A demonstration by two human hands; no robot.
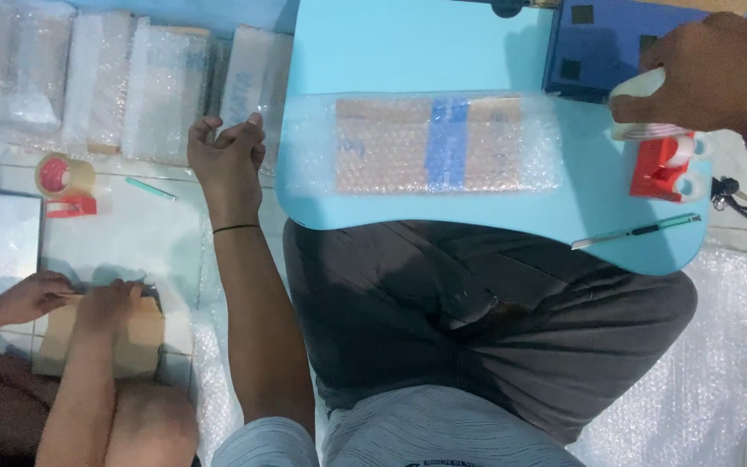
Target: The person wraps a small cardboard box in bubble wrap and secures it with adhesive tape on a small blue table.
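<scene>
A cardboard box wrapped in bubble wrap (430,143), with a blue tape stripe across it, lies on a light blue lap table (408,52). My left hand (228,156) pinches the left edge of the bubble wrap beside the table. At the table's right end, my right hand (719,73) grips a red and white tape dispenser (663,156) from above. A green-handled cutter (637,232) lies near the table's front edge.
Several bubble-wrapped parcels (105,82) line the floor at the back left. A second tape dispenser (64,183) and a green pen (150,188) lie on the tiles. Another person's hands (71,298) press on a cardboard box at lower left. A dark blue box (598,43) stands behind the table. Loose bubble wrap (719,346) covers the floor right.
</scene>
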